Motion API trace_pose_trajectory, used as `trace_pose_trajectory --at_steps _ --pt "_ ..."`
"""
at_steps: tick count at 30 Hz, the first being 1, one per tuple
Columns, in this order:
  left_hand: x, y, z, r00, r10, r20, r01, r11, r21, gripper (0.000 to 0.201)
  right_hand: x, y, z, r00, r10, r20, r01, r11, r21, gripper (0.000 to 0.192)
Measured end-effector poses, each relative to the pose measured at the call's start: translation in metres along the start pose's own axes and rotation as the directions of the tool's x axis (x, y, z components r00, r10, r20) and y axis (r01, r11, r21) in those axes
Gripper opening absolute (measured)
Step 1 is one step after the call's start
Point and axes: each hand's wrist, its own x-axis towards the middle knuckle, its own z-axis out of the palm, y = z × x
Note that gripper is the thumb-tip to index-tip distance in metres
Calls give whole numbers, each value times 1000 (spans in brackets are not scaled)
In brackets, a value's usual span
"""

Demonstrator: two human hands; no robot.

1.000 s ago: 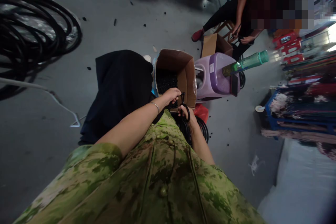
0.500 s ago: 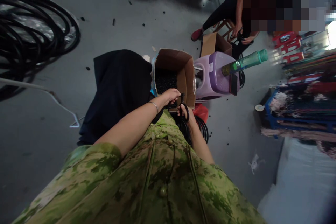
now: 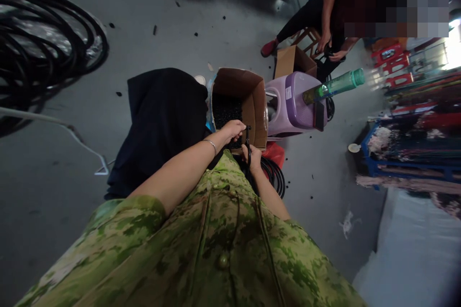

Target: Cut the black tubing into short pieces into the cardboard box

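Observation:
My left hand point(image 3: 233, 130), with a bracelet on the wrist, is closed in a pinch over the front of an open cardboard box point(image 3: 255, 100). A small black piece point(image 3: 248, 127) shows at its fingertips; its exact kind is too small to tell. Just beside it, my right hand point(image 3: 254, 157) is wrapped round the handles of black scissors point(image 3: 248, 147), whose blades reach up towards the left fingertips. Many small black pieces point(image 3: 226, 109) lie in the box. Below the right hand, coils of black tubing point(image 3: 275, 177) hang partly hidden by my arm.
Dark cloth point(image 3: 165, 120) lies left of the box. A purple plastic stool point(image 3: 295, 100) with a green bottle point(image 3: 334, 87) stands right. Beyond it a seated person's hands point(image 3: 331, 50) hold something black. Thick black coils point(image 3: 46, 48) lie far left; black scraps dot the floor.
My right hand has turned, so the scissors' handle loop, seen broadside before, now appears edge-on. The left hand stays almost in place, still pinching. The view has shifted slightly.

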Motion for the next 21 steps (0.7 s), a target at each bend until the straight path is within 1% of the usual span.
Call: trace_pose_trajectory --at_steps 3,5,10,12,15,21 --pt "-1 0 0 1000 8 -16 -8 999 -37 18 3 -1 2 999 -27 -41 25 998 -49 54" --pt "0 0 1 1000 2 -25 -3 999 -52 18 4 -1 2 998 -35 -43 33 998 -58 54" --pt "3 0 3 1000 -5 -26 3 997 -72 18 6 3 5 999 5 -48 -5 1000 -12 54" --pt "3 0 4 999 -1 -43 -2 998 -70 17 6 5 6 999 26 -44 -25 1000 10 55" --pt "5 -2 3 997 12 -73 -14 999 -37 16 4 4 4 998 57 -1 -57 996 63 54" --pt "6 -4 3 997 36 -64 -34 998 46 16 4 -8 -13 982 77 171 -109 977 183 55"
